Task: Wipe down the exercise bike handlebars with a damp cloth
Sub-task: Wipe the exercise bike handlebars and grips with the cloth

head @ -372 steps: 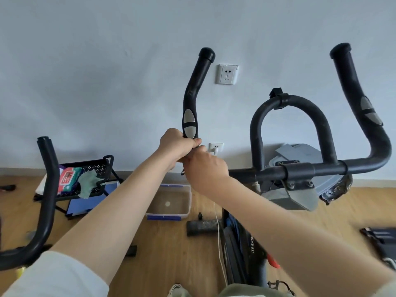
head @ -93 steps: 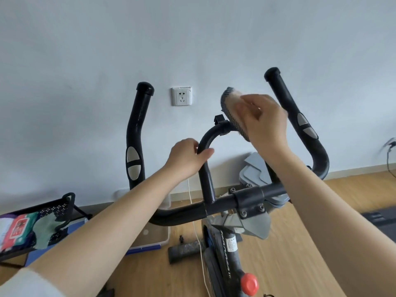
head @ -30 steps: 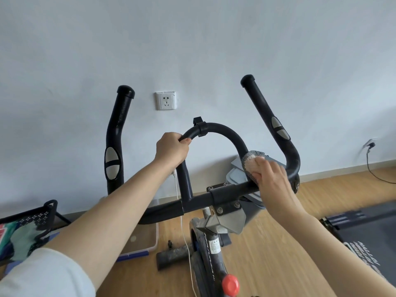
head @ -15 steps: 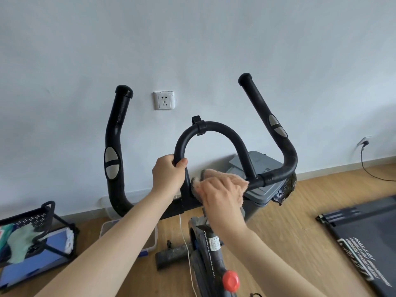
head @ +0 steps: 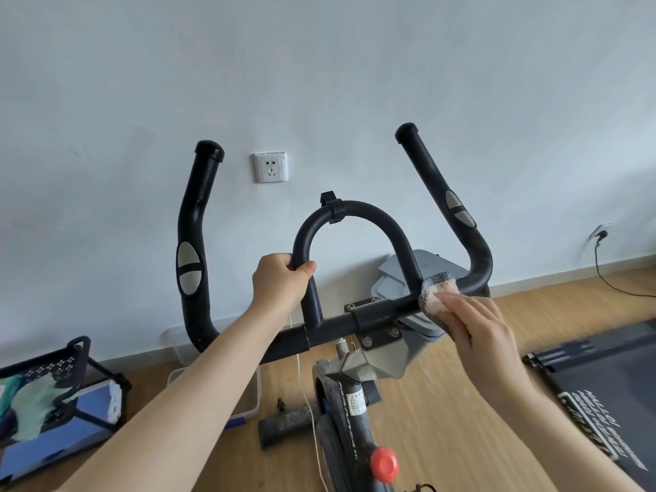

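Two bare hands are seen on black handlebars. Its centre loop's left leg is gripped by the left hand. A cloth is pressed by the right hand onto the crossbar, right of that loop.

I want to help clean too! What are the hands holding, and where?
Left hand grips the loop bar's left leg. Right hand presses the cloth on the crossbar.

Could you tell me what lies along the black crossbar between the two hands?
In the head view, between the left hand and the cloth-holding right hand, the black crossbar carries only its bolted black centre clamp.
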